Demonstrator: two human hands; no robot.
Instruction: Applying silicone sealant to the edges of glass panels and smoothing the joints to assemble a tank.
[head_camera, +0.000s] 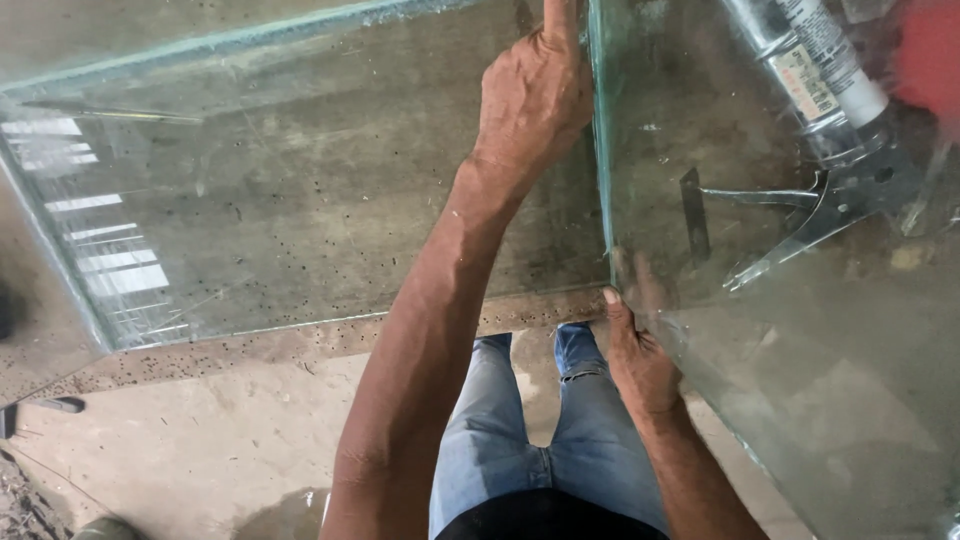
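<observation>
My left hand (535, 95) reaches up to the vertical seam where two glass panes meet. Its fingers are curled and one finger is stretched along the seam, running out of the top of the frame. It holds nothing. The large glass pane (280, 200) on the left stands on a speckled concrete ledge. My right hand (638, 350) grips the lower edge of the right glass pane (800, 380), thumb on the near face and fingers showing blurred through the glass.
A metal caulking gun (830, 190) loaded with a white sealant tube (835, 60) lies behind the right pane. A blurred red object (930, 50) is at the top right. Below are my jeans (520, 430) and a dusty concrete floor (200, 450).
</observation>
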